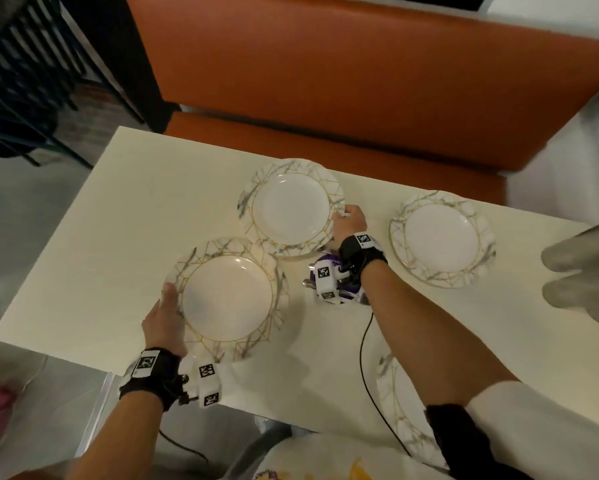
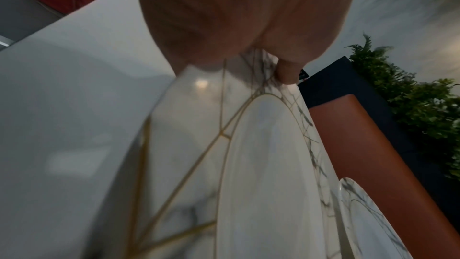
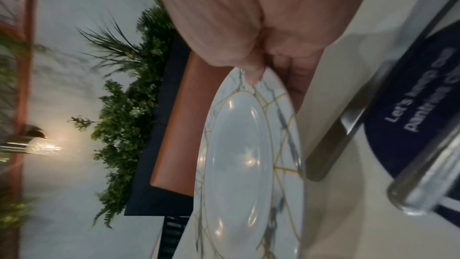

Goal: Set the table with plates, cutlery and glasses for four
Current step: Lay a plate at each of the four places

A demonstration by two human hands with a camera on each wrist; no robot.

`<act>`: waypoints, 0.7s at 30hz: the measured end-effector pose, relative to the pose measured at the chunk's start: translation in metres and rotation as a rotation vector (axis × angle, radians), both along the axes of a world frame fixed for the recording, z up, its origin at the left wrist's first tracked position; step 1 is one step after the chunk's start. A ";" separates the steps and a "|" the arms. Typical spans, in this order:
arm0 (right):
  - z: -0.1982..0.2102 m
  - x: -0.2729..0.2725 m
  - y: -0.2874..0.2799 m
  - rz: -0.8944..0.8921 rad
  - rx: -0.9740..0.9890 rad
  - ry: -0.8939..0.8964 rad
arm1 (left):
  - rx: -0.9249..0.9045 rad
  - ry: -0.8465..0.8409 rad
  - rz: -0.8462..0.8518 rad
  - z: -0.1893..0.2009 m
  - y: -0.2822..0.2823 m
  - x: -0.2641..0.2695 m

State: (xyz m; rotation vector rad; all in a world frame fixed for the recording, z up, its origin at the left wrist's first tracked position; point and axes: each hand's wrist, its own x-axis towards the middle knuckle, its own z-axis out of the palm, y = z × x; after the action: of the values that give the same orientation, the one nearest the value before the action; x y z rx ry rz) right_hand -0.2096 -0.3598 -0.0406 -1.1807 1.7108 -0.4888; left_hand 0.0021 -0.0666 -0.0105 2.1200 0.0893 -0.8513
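Observation:
Four white plates with grey marbling and gold lines are on the cream table (image 1: 93, 237). My left hand (image 1: 166, 306) grips the left rim of the near-left plate (image 1: 227, 299), thumb on top (image 2: 286, 72) and fingers beneath; this plate (image 2: 261, 164) fills the left wrist view. My right hand (image 1: 347, 216) pinches the right rim of the far middle plate (image 1: 291, 206), with the thumb (image 3: 254, 70) on top of the plate (image 3: 239, 155). A third plate (image 1: 442, 237) lies at the right. The fourth plate (image 1: 395, 393) is partly hidden under my right forearm.
Cutlery (image 1: 308, 282) lies under my right wrist beside a clear stand with a dark blue sign (image 3: 410, 105); a knife handle (image 3: 336, 145) shows there. An orange bench (image 1: 326, 98) runs along the table's far side. A blurred grey shape (image 1: 582, 268) is at the right edge.

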 end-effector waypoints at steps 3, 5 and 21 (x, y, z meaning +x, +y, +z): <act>-0.012 0.016 -0.017 0.029 0.025 0.013 | -0.002 0.049 0.046 -0.002 0.000 0.007; -0.018 0.025 -0.022 0.054 0.043 0.035 | -0.012 0.110 0.096 -0.004 0.000 0.011; -0.053 0.066 -0.039 0.159 0.030 0.193 | -0.129 0.170 0.144 -0.012 -0.026 0.024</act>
State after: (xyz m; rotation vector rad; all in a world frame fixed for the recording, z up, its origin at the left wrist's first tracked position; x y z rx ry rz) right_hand -0.1433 -0.3984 -0.0936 -1.3659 1.7613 -0.2583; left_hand 0.0263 -0.0923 -0.0227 1.8948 0.2660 -0.9240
